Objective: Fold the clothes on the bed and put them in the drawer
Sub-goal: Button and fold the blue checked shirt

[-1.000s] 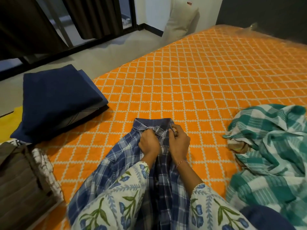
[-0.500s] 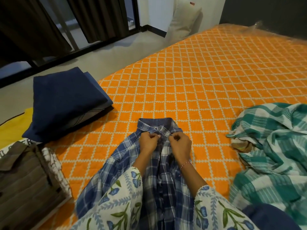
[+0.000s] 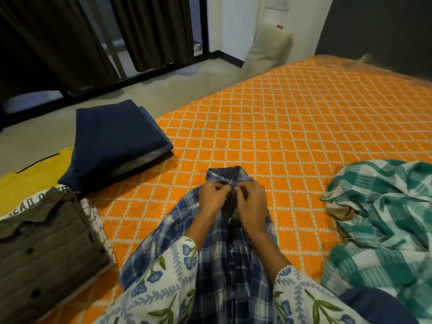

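Here the blue plaid shirt lies flat on the orange bed, collar away from the person. Both hands pinch its front just below the collar: the left hand on one edge, the right hand on the other, fingers curled on the cloth. A crumpled green check cloth lies to the right. At left sit a folded navy pile, a brown shirt and a yellow garment.

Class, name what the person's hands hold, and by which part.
Both hands, left hand and right hand, pinch the blue plaid shirt just below its collar.
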{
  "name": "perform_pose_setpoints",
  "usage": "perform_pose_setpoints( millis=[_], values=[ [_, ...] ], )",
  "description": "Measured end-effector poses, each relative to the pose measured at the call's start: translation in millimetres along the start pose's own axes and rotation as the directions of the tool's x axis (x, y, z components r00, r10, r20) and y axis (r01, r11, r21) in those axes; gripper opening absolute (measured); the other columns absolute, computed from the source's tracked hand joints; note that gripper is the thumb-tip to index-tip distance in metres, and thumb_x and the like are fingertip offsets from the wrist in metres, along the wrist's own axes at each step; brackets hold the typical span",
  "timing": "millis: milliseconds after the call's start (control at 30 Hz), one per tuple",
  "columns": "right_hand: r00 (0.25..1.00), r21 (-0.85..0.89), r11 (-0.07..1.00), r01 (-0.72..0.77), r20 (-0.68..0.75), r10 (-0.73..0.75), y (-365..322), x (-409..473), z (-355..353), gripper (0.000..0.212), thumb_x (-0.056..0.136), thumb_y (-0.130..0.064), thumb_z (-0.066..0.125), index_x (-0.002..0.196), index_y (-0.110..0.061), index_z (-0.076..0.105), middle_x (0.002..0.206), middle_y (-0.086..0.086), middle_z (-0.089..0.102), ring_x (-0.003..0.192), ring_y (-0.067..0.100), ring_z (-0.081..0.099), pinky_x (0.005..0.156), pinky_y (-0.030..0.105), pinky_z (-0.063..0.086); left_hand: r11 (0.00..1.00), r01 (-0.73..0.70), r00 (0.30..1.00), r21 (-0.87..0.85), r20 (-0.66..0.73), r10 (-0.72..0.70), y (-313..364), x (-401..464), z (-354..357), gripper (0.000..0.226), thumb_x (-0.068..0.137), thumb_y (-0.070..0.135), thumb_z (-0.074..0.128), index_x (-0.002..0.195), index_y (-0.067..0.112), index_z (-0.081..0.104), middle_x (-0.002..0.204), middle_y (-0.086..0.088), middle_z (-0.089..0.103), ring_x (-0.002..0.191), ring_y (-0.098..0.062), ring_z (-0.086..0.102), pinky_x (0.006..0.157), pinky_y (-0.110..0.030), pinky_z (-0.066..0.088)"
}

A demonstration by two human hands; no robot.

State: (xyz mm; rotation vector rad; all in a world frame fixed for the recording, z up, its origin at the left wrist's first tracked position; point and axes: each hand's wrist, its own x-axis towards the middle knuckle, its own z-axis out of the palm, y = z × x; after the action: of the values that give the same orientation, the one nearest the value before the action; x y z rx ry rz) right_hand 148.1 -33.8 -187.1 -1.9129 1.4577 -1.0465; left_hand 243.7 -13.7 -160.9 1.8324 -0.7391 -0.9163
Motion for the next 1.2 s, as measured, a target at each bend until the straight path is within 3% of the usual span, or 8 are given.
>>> perform_pose_setpoints(
  millis=[100,200,400,533,633,800,1033,1200],
  values=[
    [0.999,-0.025,0.999,0.033,0.022,-0.033,0,-2,0,0.012,0.092,-0.009,0.059,0.097,-0.002,0.068,0.097,0.012,0.066,0.092,0.028,0.055,0.074,0.025,0.035,0.998,0.012,0.999,-0.062,0.052,-0.009,9,-4,-2,0.024,0.092,0.009,0.057,0.068,0.009,0.062,0.063,-0.006,0.056,0.059,-0.015,0.052,0.064,-0.033,0.049],
    [0.998,0.119,0.99,-0.07,0.019,0.068,-2,-2,-4,0.016,0.093,-0.009,0.059,0.102,-0.001,0.069,0.098,0.014,0.068,0.087,0.024,0.06,0.073,0.022,0.04,0.992,0.043,0.996,-0.119,0.081,-0.034,12,-7,-4,0.015,0.094,0.009,0.055,0.082,0.004,0.061,0.066,-0.004,0.055,0.06,-0.011,0.053,0.061,-0.022,0.048],
    [0.975,0.338,0.915,-0.221,0.097,0.2,-6,-3,-9,0.014,0.094,-0.006,0.056,0.1,-0.002,0.068,0.09,0.007,0.064,0.076,0.008,0.055,0.068,0.005,0.043,0.996,0.023,0.994,-0.081,0.109,-0.014,15,-7,-1,0.013,0.095,0.01,0.055,0.092,0.001,0.063,0.072,-0.004,0.059,0.067,-0.011,0.058,0.066,-0.021,0.053],
    [0.927,0.487,0.788,-0.375,0.223,0.303,-2,0,-9,0.012,0.094,-0.003,0.055,0.091,-0.007,0.067,0.089,0.007,0.065,0.085,0.02,0.061,0.084,0.033,0.052,0.999,-0.03,0.997,0.039,0.066,0.027,14,-5,0,0.018,0.092,0.008,0.058,0.076,0.005,0.063,0.067,-0.006,0.06,0.062,-0.014,0.059,0.068,-0.03,0.056],
    [0.919,0.47,0.79,-0.393,0.214,0.33,0,-1,-5,0.012,0.093,-0.004,0.056,0.092,0.0,0.068,0.092,0.013,0.067,0.088,0.026,0.063,0.083,0.036,0.053,0.999,-0.025,1.0,0.034,0.013,0.025,8,-8,4,0.022,0.091,0.007,0.059,0.069,0.009,0.061,0.067,-0.006,0.061,0.062,-0.016,0.061,0.071,-0.035,0.058],
    [0.922,0.392,0.843,-0.369,0.266,0.28,0,2,-8,0.016,0.092,-0.002,0.056,0.082,-0.006,0.068,0.083,0.009,0.067,0.082,0.024,0.063,0.078,0.032,0.052,0.998,-0.01,1.0,-0.057,0.004,0.01,2,-13,5,0.022,0.091,0.004,0.058,0.07,0.008,0.062,0.065,-0.004,0.061,0.062,-0.012,0.061,0.064,-0.024,0.057],
    [0.806,0.478,0.655,-0.586,0.426,0.41,5,11,-16,0.021,0.089,-0.002,0.058,0.069,-0.002,0.065,0.072,0.013,0.058,0.071,0.023,0.048,0.059,0.028,0.041,0.999,-0.043,0.998,-0.014,0.044,0.044,-2,-10,3,0.014,0.092,0.004,0.058,0.08,0.001,0.065,0.074,-0.011,0.064,0.065,-0.016,0.063,0.071,-0.032,0.058],
    [0.864,0.404,0.777,-0.482,0.365,0.347,7,11,-10,0.02,0.087,-0.001,0.062,0.071,-0.008,0.071,0.074,0.011,0.069,0.074,0.028,0.063,0.071,0.038,0.054,0.996,0.014,1.0,-0.09,0.029,-0.011,-7,-9,5,0.013,0.093,0.0,0.055,0.09,-0.005,0.067,0.08,-0.013,0.065,0.069,-0.015,0.065,0.071,-0.027,0.058]
  ],
)
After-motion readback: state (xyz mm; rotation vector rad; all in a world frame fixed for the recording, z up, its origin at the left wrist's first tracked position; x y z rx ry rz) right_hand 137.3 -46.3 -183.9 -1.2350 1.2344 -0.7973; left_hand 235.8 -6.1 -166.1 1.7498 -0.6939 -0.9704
